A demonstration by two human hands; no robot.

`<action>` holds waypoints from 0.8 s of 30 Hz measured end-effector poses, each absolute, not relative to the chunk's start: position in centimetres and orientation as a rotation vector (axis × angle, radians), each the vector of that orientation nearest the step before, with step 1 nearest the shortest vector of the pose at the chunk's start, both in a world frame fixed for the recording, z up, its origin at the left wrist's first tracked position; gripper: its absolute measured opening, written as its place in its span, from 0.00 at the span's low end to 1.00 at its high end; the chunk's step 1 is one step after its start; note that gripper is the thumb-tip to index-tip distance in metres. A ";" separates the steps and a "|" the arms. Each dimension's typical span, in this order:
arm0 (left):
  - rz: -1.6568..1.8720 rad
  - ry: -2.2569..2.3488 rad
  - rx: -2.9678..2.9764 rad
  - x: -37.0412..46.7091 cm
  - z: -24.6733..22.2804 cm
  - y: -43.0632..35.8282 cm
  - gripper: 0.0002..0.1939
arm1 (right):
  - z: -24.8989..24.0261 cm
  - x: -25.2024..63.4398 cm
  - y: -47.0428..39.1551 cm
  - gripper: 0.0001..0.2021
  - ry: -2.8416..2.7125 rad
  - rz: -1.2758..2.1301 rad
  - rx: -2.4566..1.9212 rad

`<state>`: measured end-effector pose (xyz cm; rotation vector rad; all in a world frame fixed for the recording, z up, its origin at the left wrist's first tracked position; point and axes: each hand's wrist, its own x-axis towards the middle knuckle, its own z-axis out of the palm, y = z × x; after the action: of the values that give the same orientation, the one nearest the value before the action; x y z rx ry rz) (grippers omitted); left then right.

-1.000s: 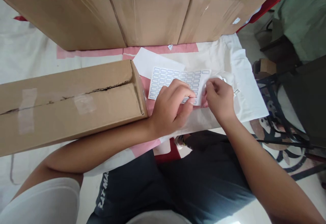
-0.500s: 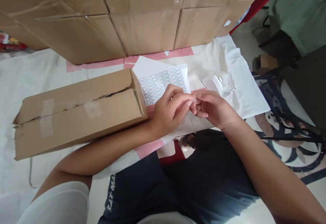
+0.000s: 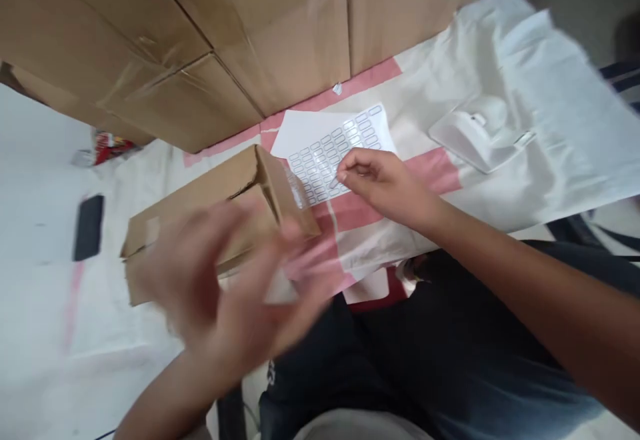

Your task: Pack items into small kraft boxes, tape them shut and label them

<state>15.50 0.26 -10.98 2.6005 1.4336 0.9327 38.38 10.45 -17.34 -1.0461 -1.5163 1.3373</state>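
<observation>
Over the near side of a long cardboard box [image 3: 200, 193], my left hand [image 3: 230, 287] is raised, blurred by motion, with its fingers spread and nothing visible in them. My right hand [image 3: 375, 183] is closed in a pinch at the lower right of a white sheet of small outlined labels [image 3: 325, 153]. A tiny pale piece shows at its fingertips, too small to make out. The label sheet lies on the cloth beside the box's right end, on top of another white sheet [image 3: 295, 127].
Large taped cardboard boxes [image 3: 300, 47] line the back of the table. A white device with a stand [image 3: 483, 133] is at the right on the pink and white cloth [image 3: 430, 173]. A dark phone-like object [image 3: 89, 227] and a red packet [image 3: 113, 148] lie at the left.
My hands, together before, are now apart. The left has moved left and toward me, opening its fingers; the right has come over the label sheet. The view has shifted and tilted.
</observation>
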 end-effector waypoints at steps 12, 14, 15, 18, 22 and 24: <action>0.500 1.668 2.819 9.0 -11.9 0.6 0.47 | -19.1 32.1 10.2 0.06 -1.438 1.601 -0.749; 0.511 1.663 2.831 9.2 -11.8 0.6 0.47 | -19.2 32.5 10.1 0.06 -1.437 1.611 -0.735; 0.501 1.672 2.837 9.3 -11.8 0.7 0.46 | -19.1 32.7 10.0 0.06 -1.436 1.634 -0.735; 0.434 1.731 2.831 9.5 -11.6 0.6 0.46 | -18.8 33.1 10.0 0.06 -1.378 1.730 -0.727; 0.414 1.741 2.831 9.7 -11.4 0.4 0.46 | -18.5 33.1 10.2 0.06 -1.381 1.790 -0.667; 0.415 1.734 2.839 9.8 -11.4 0.4 0.46 | -18.5 32.8 10.3 0.06 -1.436 1.792 -0.653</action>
<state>9.80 0.43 -11.43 2.8389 1.7335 0.4151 32.79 10.27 -18.50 -0.6531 -1.4364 1.7921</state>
